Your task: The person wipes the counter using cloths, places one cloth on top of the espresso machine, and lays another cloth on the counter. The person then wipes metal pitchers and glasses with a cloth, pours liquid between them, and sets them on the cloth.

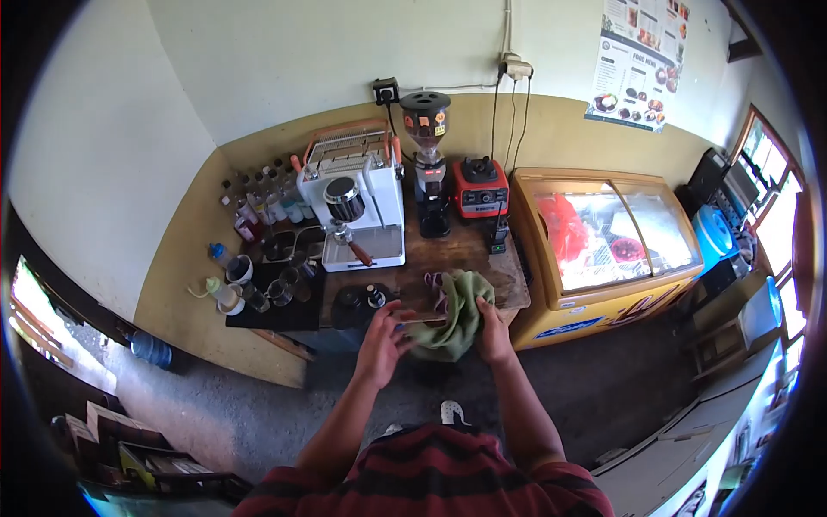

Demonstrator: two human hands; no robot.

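A green cloth (461, 323) hangs bunched at the counter's front edge, its lower left part blurred. My right hand (494, 334) grips the cloth at its right side. Just left of the cloth is my left hand (382, 345), fingers apart and holding nothing. Behind the cloth, a purplish cloth (437, 291) lies on the wooden counter (413, 280). Near my left fingertips stand a small dark bottle (376, 296) and a round black item (351, 298).
An espresso machine (370, 202), a coffee grinder (430, 172) and a red blender base (481, 188) line the back. Bottles (267, 202) and glasses (280, 291) stand left. A yellow freezer (603, 302) is at the right.
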